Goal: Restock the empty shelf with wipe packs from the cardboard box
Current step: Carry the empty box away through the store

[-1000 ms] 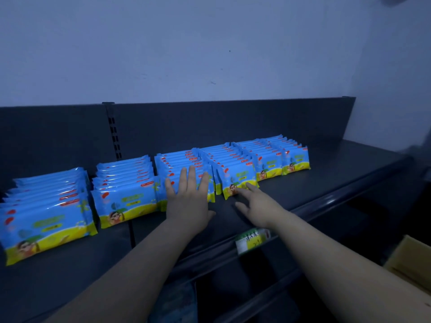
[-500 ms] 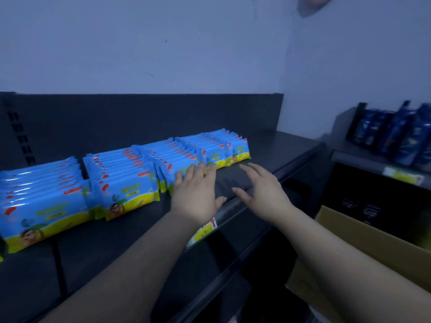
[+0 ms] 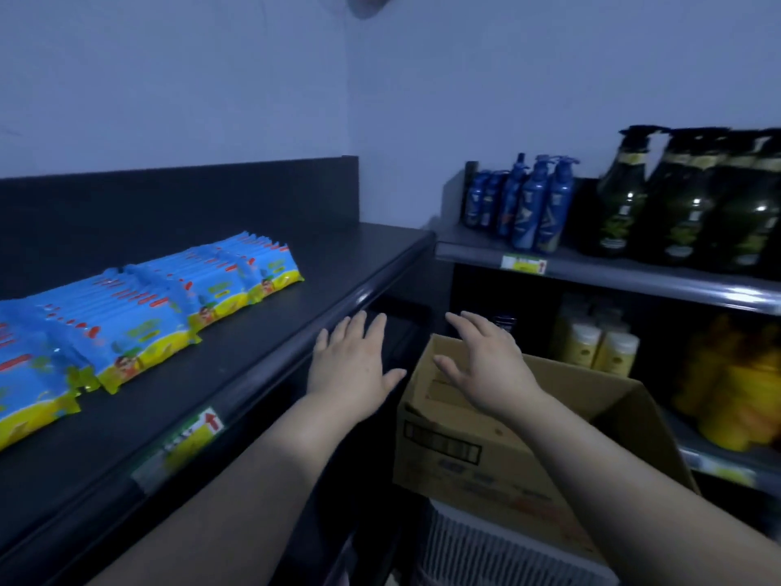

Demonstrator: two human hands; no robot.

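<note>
Rows of blue and yellow wipe packs (image 3: 139, 327) stand on the dark shelf (image 3: 253, 344) at the left. My left hand (image 3: 353, 365) hovers open just past the shelf's front edge, fingers spread, holding nothing. My right hand (image 3: 486, 365) is open too, above the near left corner of the cardboard box (image 3: 477, 454). The box sits low at the right with its top open; its inside is hidden by my right arm.
A second shelf unit (image 3: 613, 274) at the right carries blue bottles (image 3: 532, 205) and dark green pump bottles (image 3: 684, 205), with yellow containers (image 3: 600, 344) below. A white slatted crate (image 3: 486, 551) is under the box. A price label (image 3: 190, 441) is on the shelf lip.
My view has swung right, away from the wipe packs. Both hands have left the shelf top and moved right toward the cardboard box, still open.
</note>
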